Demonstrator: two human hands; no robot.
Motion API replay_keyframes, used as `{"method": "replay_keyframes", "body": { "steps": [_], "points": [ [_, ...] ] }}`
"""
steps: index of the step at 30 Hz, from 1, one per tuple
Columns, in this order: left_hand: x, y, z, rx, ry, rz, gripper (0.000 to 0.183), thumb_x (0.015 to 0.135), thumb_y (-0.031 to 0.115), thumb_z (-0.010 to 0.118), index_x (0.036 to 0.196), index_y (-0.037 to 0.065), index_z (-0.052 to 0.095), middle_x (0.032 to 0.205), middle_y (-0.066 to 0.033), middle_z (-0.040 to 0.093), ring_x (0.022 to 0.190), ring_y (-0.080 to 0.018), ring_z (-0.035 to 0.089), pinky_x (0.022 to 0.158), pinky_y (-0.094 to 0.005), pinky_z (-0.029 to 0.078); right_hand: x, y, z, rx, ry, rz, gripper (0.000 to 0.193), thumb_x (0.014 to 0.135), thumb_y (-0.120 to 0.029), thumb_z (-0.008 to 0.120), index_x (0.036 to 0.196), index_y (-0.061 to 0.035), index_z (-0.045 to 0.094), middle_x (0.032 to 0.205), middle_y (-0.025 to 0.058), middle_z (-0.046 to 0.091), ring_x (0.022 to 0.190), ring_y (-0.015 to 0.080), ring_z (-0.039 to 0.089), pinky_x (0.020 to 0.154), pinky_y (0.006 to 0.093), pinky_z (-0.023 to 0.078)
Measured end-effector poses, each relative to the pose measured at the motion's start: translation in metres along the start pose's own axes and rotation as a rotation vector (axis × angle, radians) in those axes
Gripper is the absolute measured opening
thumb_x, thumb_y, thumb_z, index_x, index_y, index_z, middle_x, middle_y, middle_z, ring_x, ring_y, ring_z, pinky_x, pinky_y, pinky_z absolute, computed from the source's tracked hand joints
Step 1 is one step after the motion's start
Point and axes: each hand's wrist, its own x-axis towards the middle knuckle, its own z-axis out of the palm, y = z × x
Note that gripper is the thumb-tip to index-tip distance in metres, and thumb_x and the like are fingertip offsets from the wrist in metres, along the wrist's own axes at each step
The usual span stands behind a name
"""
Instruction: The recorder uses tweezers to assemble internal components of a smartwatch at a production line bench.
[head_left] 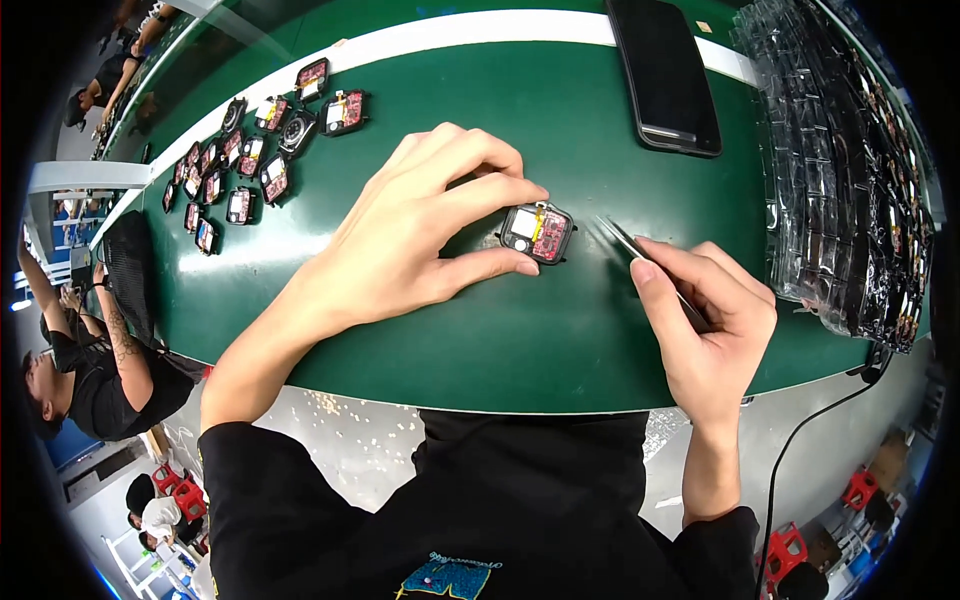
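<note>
Pinching opened watch case [537,234] between parted thumb and finger, just right of the left hand [405,220]; gripping tweezers [626,240] in the curled right hand [710,315], pointed far-left, apart from the case

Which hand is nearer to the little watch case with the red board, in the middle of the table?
Left. The left hand holds the watch case between thumb and finger; the right hand is apart, to its right, holding tweezers.
</note>
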Motion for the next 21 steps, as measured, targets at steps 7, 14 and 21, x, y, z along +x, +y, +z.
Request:
{"method": "replay_keyframes", "body": {
  "steps": [7,14,21],
  "points": [
    [-0.004,0.003,0.001,-0.206,-0.022,-0.014,0.058,0.077,0.024,0.097,0.128,0.004,0.079,0.102,-0.0068,0.073,0.089,-0.0228,0.065,0.086,-0.0356,0.045,0.011,0.006,-0.005,0.161,-0.128,0.038,0.014,0.091,0.005,0.083,0.105,0.0044,0.084,0.072,-0.001,0.064,0.06,0.0001,0.047,0.053,0.021,0.029],
    [-0.002,-0.003,0.003,-0.231,-0.048,-0.051,0.057,0.074,0.026,0.098,0.124,0.005,0.081,0.096,-0.0041,0.074,0.083,-0.0189,0.062,0.075,-0.0326,0.042,0.024,0.0,0.003,0.027,-0.297,-0.022,0.008,0.093,0.011,0.076,0.098,0.0084,0.081,0.075,0.0023,0.066,0.062,0.003,0.056,0.056,0.0197,0.038],
    [-0.001,-0.006,0.004,-0.217,-0.033,-0.011,0.057,0.072,0.028,0.098,0.122,0.005,0.082,0.094,-0.0041,0.074,0.079,-0.0178,0.06,0.073,-0.0314,0.041,0.025,0.0,0.006,-0.072,-0.299,-0.087,0.009,0.091,0.01,0.078,0.099,0.0073,0.082,0.074,0.0008,0.065,0.061,0.002,0.055,0.054,0.02,0.035]
  ]
}}
